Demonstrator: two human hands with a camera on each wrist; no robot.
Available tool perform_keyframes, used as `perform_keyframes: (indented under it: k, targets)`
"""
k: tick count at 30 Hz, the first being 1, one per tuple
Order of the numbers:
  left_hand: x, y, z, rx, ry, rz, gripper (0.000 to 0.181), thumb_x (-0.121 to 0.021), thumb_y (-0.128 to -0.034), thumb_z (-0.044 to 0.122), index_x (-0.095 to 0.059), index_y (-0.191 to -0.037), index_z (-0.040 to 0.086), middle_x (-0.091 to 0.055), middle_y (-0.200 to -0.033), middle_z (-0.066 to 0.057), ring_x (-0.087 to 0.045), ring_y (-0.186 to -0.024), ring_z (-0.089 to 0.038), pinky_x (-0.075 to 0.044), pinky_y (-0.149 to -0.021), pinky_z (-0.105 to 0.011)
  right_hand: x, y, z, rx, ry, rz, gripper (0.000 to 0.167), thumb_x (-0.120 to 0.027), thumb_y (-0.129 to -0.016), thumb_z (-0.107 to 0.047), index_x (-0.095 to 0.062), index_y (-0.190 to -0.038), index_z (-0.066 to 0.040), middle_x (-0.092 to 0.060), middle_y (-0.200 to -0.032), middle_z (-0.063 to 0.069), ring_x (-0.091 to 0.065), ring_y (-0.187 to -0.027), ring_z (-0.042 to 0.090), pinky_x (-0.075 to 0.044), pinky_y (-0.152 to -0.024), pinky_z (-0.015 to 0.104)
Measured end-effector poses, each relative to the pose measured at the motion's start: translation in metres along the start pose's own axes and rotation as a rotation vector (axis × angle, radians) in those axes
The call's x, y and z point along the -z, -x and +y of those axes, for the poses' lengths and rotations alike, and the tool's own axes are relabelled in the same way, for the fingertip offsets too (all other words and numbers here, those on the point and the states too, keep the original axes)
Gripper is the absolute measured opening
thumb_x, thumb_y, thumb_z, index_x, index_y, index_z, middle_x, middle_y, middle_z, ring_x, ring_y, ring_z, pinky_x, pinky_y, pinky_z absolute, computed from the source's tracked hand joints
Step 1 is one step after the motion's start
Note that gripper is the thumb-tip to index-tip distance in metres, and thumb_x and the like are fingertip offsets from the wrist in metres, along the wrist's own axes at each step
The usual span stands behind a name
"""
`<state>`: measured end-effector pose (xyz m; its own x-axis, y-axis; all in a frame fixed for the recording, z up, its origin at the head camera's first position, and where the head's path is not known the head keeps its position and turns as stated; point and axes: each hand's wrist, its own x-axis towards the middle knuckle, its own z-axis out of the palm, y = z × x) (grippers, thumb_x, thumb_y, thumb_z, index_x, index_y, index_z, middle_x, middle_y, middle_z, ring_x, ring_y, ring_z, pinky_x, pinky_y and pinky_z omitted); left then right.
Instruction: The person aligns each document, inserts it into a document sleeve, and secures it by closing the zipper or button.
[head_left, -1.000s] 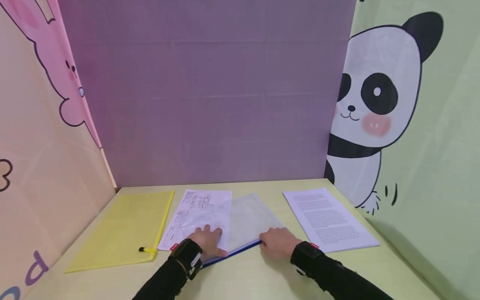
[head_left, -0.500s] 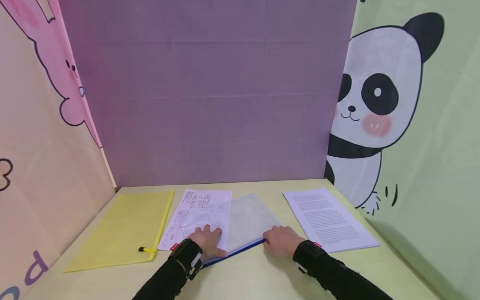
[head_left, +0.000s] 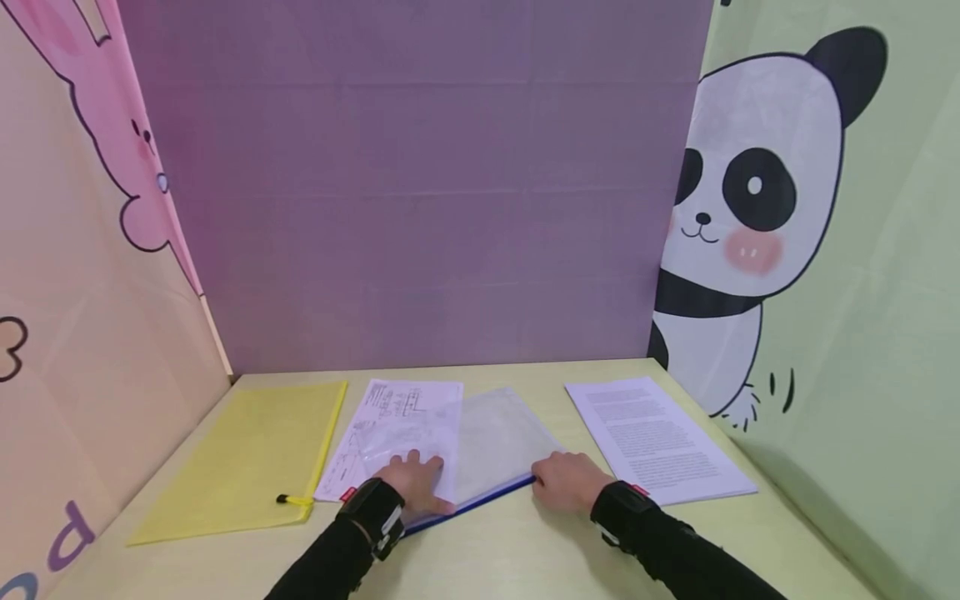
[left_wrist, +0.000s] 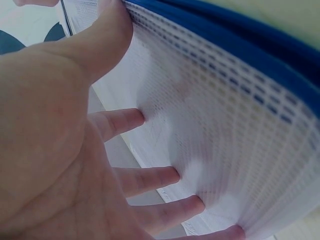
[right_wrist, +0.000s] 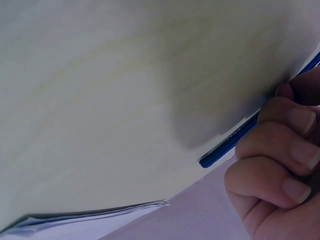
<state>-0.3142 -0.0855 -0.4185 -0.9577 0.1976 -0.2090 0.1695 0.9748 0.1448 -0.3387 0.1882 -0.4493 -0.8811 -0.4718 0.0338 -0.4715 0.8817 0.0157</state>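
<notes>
A clear mesh zip pouch (head_left: pixel 502 425) lies on the table with its blue zipper edge (head_left: pixel 491 496) towards me. My left hand (head_left: pixel 412 483) rests on its left part with the fingers spread. In the left wrist view the fingertips press into the mesh (left_wrist: pixel 200 145), and the thumb touches it beside the blue edge. My right hand (head_left: pixel 572 483) pinches the zipper near its right end. In the right wrist view its fingers (right_wrist: pixel 267 142) are curled at the blue zipper (right_wrist: pixel 225 147); the zipper pull is hidden. A printed sheet (head_left: pixel 408 400) with drawings is partly overlapped by the pouch.
At the left lies a yellow zip pouch (head_left: pixel 247 458) with a yellow pull cord (head_left: pixel 298 500). A stack of printed paper (head_left: pixel 652 442) lies at the right, close to my right wrist. A purple panel (head_left: pixel 435 192) stands along the table's back edge.
My right hand has slid a little to the right along the blue zipper edge, still pinching it. The left hand and the papers have stayed in place.
</notes>
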Motion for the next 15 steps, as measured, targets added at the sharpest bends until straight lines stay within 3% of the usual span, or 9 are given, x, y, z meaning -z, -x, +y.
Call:
perform_keyframes:
  k: [15]
  targets:
    - [-0.0014,-0.0058,-0.0017,0.011,0.004,-0.02,0.078,-0.079,-0.0791,0.059,-0.058,-0.141,0.017,-0.059,-0.122,-0.017,-0.054,-0.104,-0.037,-0.048,-0.091,-0.059,0.0035,0.0044,0.0071,-0.036,0.006,0.0,0.014,-0.061,-0.093,-0.021,-0.062,-0.082,-0.013,-0.058,-0.075,0.0,-0.058,-0.072,0.02,-0.048,-0.067,0.042]
